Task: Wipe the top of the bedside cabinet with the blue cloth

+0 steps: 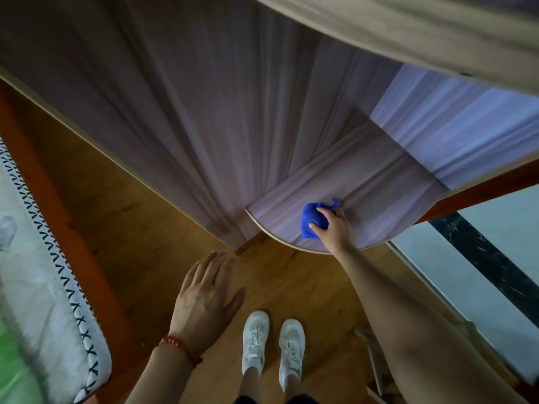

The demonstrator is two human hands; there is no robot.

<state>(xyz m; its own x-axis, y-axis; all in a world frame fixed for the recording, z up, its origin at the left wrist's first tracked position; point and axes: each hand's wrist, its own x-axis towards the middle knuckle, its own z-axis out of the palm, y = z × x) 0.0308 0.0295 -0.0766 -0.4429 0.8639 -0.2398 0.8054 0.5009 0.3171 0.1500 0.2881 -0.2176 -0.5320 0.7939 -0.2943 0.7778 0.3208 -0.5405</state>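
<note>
We clamp our right hand [335, 228] on the bunched blue cloth [313, 221], pressed on the bedside cabinet top [388, 185] just inside its curved front edge, left hand [205, 293] open and empty, risk being the wad slipping off that edge.

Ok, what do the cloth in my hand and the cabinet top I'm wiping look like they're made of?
The blue cloth, bunched in the right hand, looks like soft microfibre or terry: it crumples into folds and has a matte, fuzzy surface. The cabinet top looks like wood-grain laminate or veneered board, pale greyish with straight streaks, a smooth low sheen and a lighter edge band along its curved rim; solid wood cannot be ruled out.
</note>
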